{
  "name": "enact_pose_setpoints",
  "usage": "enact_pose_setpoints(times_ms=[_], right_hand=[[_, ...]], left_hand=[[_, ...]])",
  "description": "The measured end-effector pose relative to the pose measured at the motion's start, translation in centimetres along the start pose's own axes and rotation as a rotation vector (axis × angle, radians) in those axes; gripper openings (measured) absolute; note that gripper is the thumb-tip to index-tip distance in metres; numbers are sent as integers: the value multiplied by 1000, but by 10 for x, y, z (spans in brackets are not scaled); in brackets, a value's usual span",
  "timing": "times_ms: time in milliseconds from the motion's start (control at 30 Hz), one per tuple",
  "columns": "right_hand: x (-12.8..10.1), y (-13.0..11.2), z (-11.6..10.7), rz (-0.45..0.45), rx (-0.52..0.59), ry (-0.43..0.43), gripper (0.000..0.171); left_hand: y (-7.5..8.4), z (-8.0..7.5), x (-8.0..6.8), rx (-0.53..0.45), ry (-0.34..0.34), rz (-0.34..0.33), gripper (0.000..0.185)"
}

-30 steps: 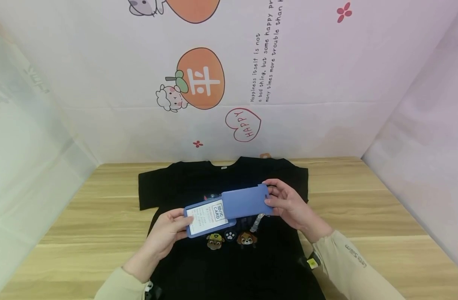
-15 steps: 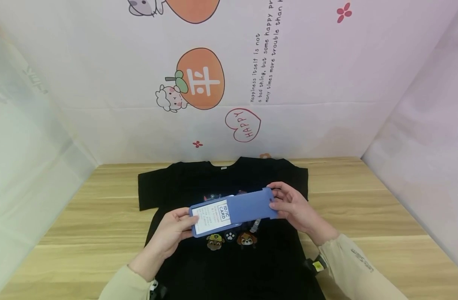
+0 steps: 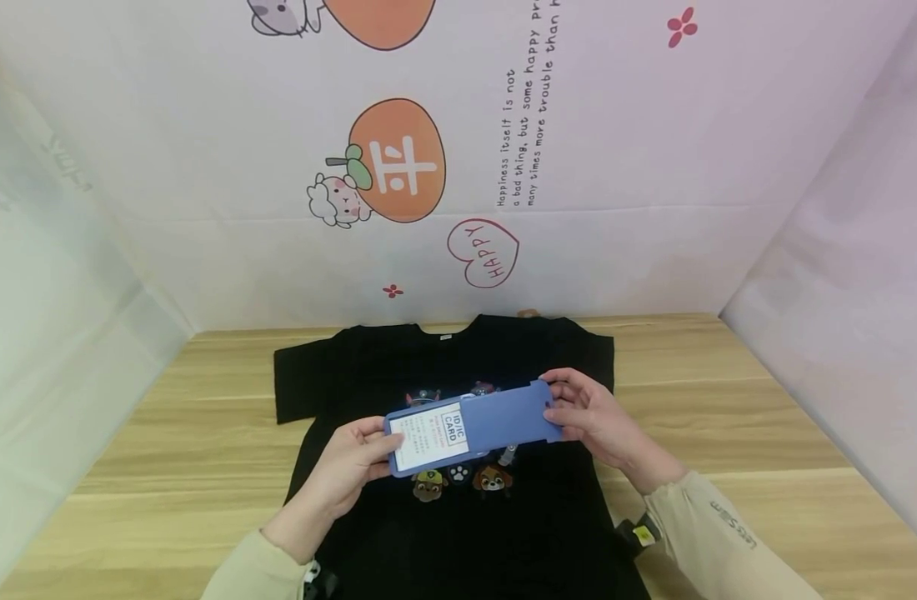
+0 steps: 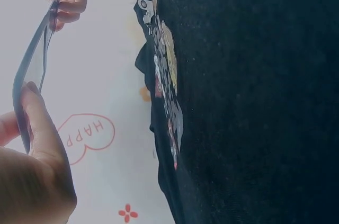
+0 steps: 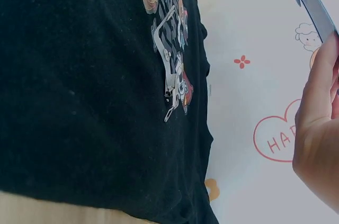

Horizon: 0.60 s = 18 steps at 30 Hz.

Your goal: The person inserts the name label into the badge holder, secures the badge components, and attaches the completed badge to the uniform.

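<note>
A blue card holder is held tilted over a black T-shirt (image 3: 458, 533). My left hand (image 3: 353, 454) pinches the left end of its frame (image 3: 400, 472), thumb on a white insert (image 3: 428, 440) printed "ID/IC CARD". My right hand (image 3: 589, 417) pinches the right end of the flat blue cover (image 3: 503, 417), which overlaps the frame's right part and covers part of the insert. In the left wrist view, the holder (image 4: 26, 60) shows edge-on between both hands. A badge clip with a strap (image 5: 167, 65) lies on the shirt's print.
The T-shirt lies spread on a wooden table (image 3: 729, 417), its printed cartoon dogs (image 3: 493, 479) under the holder. White printed cloth (image 3: 616, 150) hangs behind the table, with pale cloth walls at both sides.
Both hands have shifted slightly right and down with the holder. The cover, earlier offset above the frame, now lines up with it.
</note>
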State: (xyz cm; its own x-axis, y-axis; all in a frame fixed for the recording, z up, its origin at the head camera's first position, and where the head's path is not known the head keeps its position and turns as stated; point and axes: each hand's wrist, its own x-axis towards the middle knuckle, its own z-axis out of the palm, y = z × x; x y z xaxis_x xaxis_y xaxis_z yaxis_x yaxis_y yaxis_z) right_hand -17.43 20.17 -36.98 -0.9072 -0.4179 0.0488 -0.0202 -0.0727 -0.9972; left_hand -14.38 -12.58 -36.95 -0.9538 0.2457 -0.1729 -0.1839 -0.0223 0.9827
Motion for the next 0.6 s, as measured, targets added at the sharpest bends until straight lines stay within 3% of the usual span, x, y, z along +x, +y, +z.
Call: enact_pose_setpoints(times_ms=[600], right_hand=[[-3,-4,3,84,-86,72,38]], left_hand=[[-2,2,0,-2,-21,12,32]])
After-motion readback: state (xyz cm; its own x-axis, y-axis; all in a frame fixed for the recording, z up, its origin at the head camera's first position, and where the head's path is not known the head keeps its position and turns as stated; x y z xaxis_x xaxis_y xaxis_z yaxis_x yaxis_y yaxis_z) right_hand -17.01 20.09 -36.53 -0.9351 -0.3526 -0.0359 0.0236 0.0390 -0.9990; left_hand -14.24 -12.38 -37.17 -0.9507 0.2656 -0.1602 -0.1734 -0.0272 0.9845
